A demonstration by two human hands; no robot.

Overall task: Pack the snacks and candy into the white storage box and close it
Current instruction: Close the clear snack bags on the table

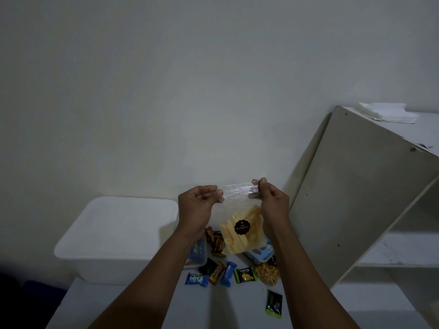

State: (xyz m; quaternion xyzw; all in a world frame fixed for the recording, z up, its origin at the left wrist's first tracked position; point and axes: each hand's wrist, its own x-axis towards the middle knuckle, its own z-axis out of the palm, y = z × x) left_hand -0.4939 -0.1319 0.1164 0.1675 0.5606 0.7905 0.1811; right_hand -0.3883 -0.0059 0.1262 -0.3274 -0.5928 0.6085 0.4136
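Observation:
A clear plastic bag of pale yellow snack sticks (237, 233) with a round black label hangs in the air above the table. My left hand (197, 205) pinches its top left corner and my right hand (270, 200) pinches its top right corner. The white storage box (114, 236) stands at the left of the table with its lid on. Under the bag lie several wrapped candies: blue ones (197, 279), a green one (245, 274), red-brown ones (215, 241), and a small bag of round yellow snacks (268, 273). A dark green sachet (274, 303) lies apart, nearer me.
A blue-lidded plastic container (259, 255) sits behind the candies, another one (198, 251) is partly hidden by my left forearm. A white shelf unit (370, 191) stands at the right with folded white paper (389, 112) on top. A plain wall is behind.

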